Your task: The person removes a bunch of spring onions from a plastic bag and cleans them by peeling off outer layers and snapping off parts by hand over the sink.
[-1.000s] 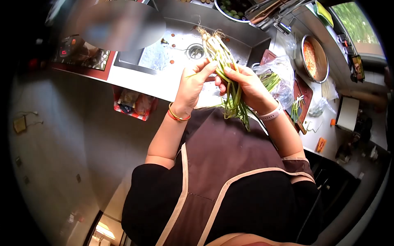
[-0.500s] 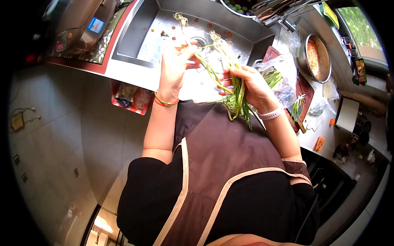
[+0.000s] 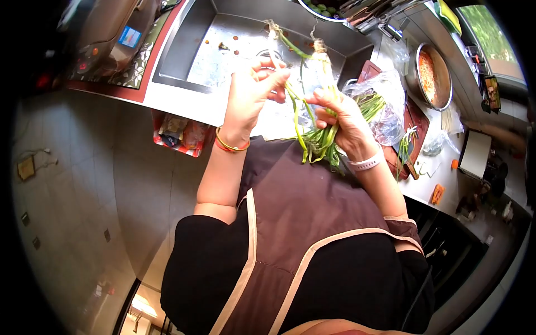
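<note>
Over the near side of the sink, my right hand [image 3: 341, 120] is closed around a bunch of scallions [image 3: 319, 144], their green leaves hanging toward the apron and their pale rooted ends pointing up over the basin. My left hand [image 3: 254, 92] pinches a separate scallion stalk [image 3: 273, 42] whose roots stick up. Its green part runs down between both hands, close to the bunch. Several small orange and dark scraps lie on the floor of the steel sink [image 3: 190, 58] behind the hands.
To the right, a plastic bag of greens [image 3: 385, 114] and some loose scallions [image 3: 407, 142] lie on a brown cutting board [image 3: 422, 120]. Beyond stands a metal pot [image 3: 432, 78] with orange-red contents. A bowl of green pieces [image 3: 321, 8] sits behind the sink. A brown bag [image 3: 103, 28] is at left.
My left hand has shifted right and slightly down with its scallion, closer to my right hand. The rooted ends of the bunch have swung right.
</note>
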A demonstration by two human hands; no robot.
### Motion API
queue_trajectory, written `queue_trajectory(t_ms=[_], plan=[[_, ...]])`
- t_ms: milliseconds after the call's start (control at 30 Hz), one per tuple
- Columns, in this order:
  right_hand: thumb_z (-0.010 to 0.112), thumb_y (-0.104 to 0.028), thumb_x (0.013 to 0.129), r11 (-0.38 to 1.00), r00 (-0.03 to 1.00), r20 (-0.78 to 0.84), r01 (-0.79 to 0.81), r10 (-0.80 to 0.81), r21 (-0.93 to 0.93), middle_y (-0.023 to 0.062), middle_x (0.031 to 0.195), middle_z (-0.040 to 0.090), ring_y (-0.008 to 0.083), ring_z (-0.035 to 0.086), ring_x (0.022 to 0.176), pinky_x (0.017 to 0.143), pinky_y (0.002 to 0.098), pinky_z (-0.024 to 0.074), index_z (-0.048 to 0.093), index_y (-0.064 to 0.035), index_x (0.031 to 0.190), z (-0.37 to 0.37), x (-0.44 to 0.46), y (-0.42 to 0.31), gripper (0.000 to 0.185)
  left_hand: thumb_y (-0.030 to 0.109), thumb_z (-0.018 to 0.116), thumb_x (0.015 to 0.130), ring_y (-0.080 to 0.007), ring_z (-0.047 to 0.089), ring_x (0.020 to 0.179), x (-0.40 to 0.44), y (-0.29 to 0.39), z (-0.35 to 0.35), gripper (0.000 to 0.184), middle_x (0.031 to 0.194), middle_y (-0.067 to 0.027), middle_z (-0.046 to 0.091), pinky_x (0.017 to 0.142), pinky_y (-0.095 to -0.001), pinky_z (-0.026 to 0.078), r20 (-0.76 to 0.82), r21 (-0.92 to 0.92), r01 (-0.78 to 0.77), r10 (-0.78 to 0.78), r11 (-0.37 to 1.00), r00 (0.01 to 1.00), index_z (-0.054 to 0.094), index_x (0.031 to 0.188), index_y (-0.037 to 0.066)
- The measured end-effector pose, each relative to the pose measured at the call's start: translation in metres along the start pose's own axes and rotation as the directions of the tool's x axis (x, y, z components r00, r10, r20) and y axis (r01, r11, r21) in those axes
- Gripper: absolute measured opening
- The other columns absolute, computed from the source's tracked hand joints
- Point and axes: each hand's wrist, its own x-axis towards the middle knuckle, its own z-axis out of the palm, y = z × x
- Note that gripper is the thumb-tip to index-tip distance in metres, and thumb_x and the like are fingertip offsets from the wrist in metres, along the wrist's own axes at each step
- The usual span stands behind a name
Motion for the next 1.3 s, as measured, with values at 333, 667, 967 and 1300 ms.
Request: queue_trajectory(t_ms=[333,667,967,1300], plan=[[0.069,-0.010,0.077,0.999,0.999,-0.022,0.046,-0.047,-0.026,-0.0037,0.067,0.051,0.0014,0.036,0.045,0.041,0.0178,0.0304,0.058,-0.0021,0.091,0.003,-0.012,0.005,0.020,0.005,0.067,0.078,-0.0047,0.054,0.068,-0.013,0.003,0.024,0.040,0.078,-0.0022,0.061,0.063,-0.0181,0.043,0.200,0.114,-0.035,0.011,0.993,0.980,0.051,0.114,-0.005],[0.068,-0.007,0.077,0.999,0.998,-0.061,0.018,-0.021,-0.050,-0.0056,0.056,0.046,0.0014,0.033,0.041,0.039,0.0180,0.0268,0.057,-0.0041,0.083,-0.006,-0.021,-0.006,0.013,-0.001,0.058,0.081,-0.0054,0.053,0.070,-0.002,0.005,0.010,0.033,0.077,-0.0009,0.057,0.064,-0.0192,0.043,-0.051,0.525,-0.229,0.299,0.820,0.953,0.051,0.113,-0.002],[0.064,-0.013,0.082,0.993,0.999,-0.033,0.012,-0.016,-0.117,-0.0006,0.064,0.055,-0.0001,0.030,0.037,0.035,0.0160,0.0275,0.058,-0.0015,0.081,-0.017,-0.027,-0.006,0.013,-0.002,0.054,0.081,-0.0158,0.059,0.068,0.043,-0.009,-0.014,0.013,0.080,-0.0089,0.061,0.064,-0.0271,0.048,-0.102,0.829,-0.320,0.687,0.459,0.719,0.056,0.093,0.000],[0.061,-0.011,0.085,0.999,0.997,-0.072,0.000,-0.003,-0.046,0.0026,0.070,0.056,0.0004,0.030,0.038,0.036,0.0157,0.0297,0.055,-0.0016,0.086,-0.021,-0.022,-0.003,0.012,-0.004,0.053,0.076,-0.0280,0.060,0.075,0.075,-0.031,-0.022,0.009,0.080,-0.0136,0.061,0.071,-0.0353,0.048,-0.088,0.898,-0.263,0.730,0.353,0.678,0.059,0.081,-0.002]])
